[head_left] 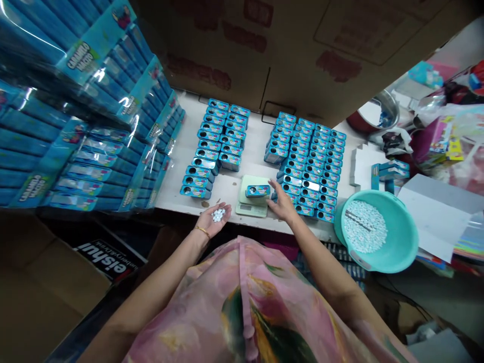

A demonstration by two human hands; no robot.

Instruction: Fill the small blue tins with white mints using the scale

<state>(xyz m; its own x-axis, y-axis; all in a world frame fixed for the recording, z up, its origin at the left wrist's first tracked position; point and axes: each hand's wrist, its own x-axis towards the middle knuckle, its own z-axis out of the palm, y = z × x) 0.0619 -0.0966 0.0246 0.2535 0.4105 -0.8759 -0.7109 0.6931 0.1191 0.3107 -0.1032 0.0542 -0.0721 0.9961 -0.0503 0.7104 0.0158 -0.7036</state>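
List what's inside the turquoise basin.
The turquoise basin holds a pile of small white pieces, with a thin dark strip across them. The pile covers the bottom beneath it; anything buried there can't be seen.

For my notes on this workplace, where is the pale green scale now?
In the head view, the scale sits centrally near the table's front edge, between the left hand and the right hand, under a blue box.

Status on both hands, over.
Left hand open, palm up, bearing small white pellets. Right hand open beside blue rectangular box on pale-green scale. Nothing covers the box.
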